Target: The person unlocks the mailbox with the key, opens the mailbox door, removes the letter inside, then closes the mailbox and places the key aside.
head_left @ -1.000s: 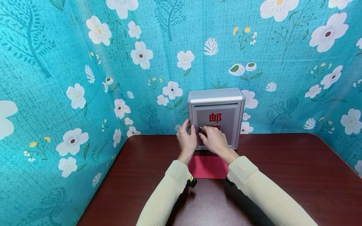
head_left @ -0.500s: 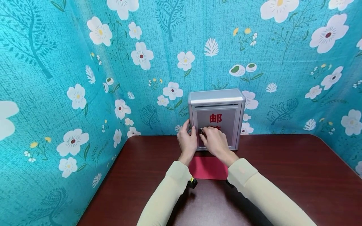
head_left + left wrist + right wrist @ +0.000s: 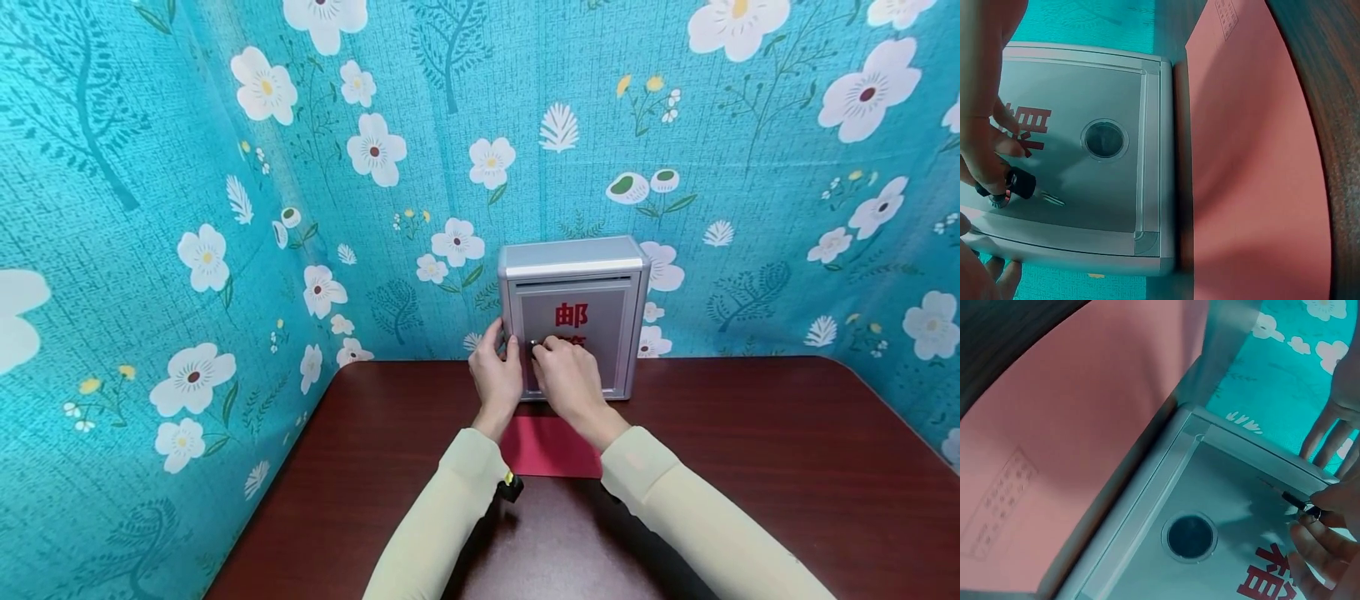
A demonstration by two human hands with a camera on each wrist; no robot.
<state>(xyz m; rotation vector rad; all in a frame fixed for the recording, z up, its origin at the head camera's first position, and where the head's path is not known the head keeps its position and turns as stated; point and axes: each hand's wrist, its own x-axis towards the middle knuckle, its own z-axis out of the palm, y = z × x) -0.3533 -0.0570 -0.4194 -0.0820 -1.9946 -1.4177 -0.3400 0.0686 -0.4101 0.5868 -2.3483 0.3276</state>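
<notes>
A silver mailbox (image 3: 570,252) with red characters stands upright at the back of the table. My left hand (image 3: 498,375) lies along its left side, thumb at the front edge, fingers extended against the side wall. At the left of the door, my right hand (image 3: 572,382) pinches a key at the round lock (image 3: 999,200). A black-headed key (image 3: 1024,183) with a bare metal blade hangs there beside the fingers. My fingers hide part of the lock and of the held key. The door has a round dark window (image 3: 1104,139) low down.
Flat on the dark red wooden table (image 3: 750,467) lies a red paper piece (image 3: 551,450), just in front of the mailbox, with a printed panel at one end. Blue flowered cloth (image 3: 420,275) hangs behind the table and along the sides.
My right hand has turned slightly at the lock, with its thumb less visible and its forearm a little further left. The left hand stays on the side of the mailbox.
</notes>
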